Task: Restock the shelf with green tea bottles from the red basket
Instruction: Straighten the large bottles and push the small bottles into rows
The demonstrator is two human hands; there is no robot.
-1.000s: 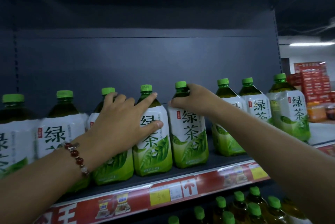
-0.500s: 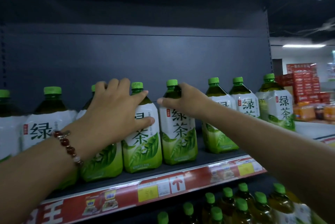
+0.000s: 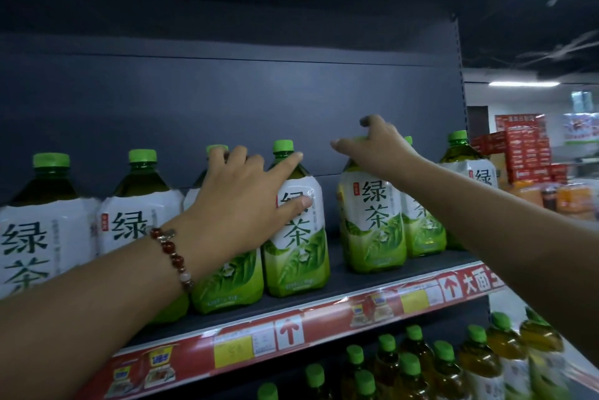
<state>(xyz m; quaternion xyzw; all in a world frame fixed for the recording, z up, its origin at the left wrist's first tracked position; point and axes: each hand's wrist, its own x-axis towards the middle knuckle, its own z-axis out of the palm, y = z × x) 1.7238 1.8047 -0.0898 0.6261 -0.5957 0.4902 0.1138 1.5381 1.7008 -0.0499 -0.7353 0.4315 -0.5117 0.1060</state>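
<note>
- My left hand [image 3: 246,205] lies spread over two green tea bottles at about 9 o'clock from centre, fingers straight, thumb pressed on the label of the bottle [image 3: 296,231] nearer the middle; I judge it is steadying them so the row stands square.
- Between that bottle and the next one [image 3: 369,221] is a gap, likely room for more stock.
- My right hand [image 3: 377,148], near 1 o'clock, sits on top of that next bottle with fingers curled over its cap; I can't tell whether it truly grips or only rests there.
- The shelf [image 3: 343,289] is dark metal with a red price strip [image 3: 291,331] along its front; more bottles [image 3: 411,367] stand below at 5 o'clock.
- The red basket is out of view; red cartons [image 3: 522,146] are stacked at 3 o'clock under a dim ceiling.
</note>
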